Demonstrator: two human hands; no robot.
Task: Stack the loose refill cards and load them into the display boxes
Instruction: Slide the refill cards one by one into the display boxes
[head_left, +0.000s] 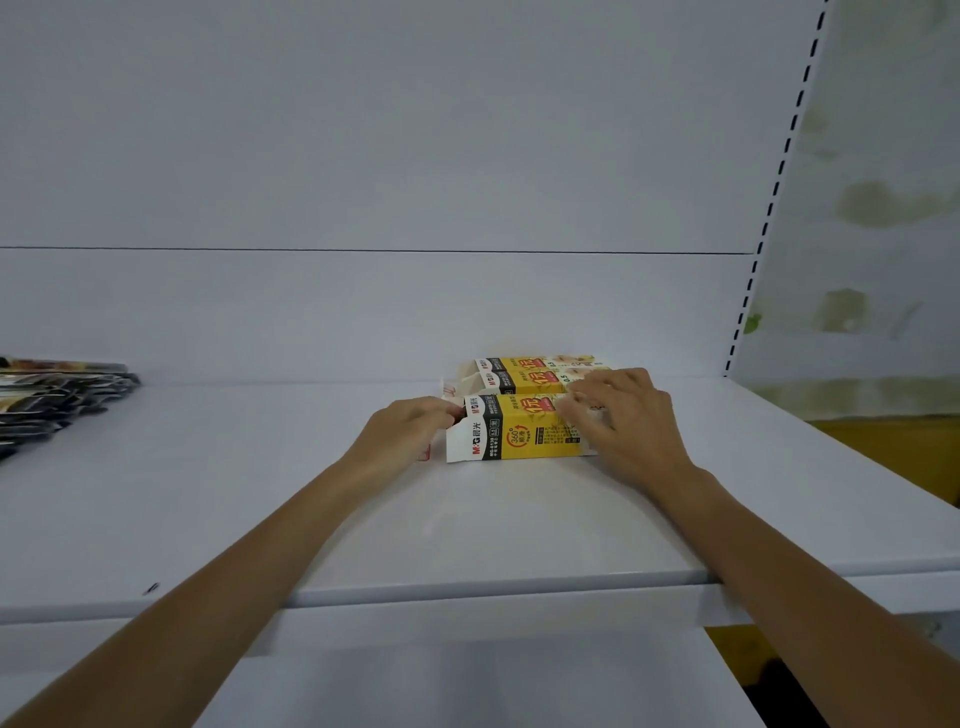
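Three yellow, white and black display boxes lie side by side on the white shelf (260, 493). The nearest box (514, 431) lies on its side with its open end to the left. My left hand (402, 431) is curled at that open end and grips the box's left edge. My right hand (623, 415) lies over the box's right end with its fingers bent onto the top. Two more boxes (530, 371) sit behind it against the back panel. A pile of loose dark refill cards (57, 397) lies at the far left of the shelf.
The shelf's white back panel rises just behind the boxes. A slotted upright (763, 244) marks the shelf's right end. A lower white shelf (467, 686) shows below the front edge.
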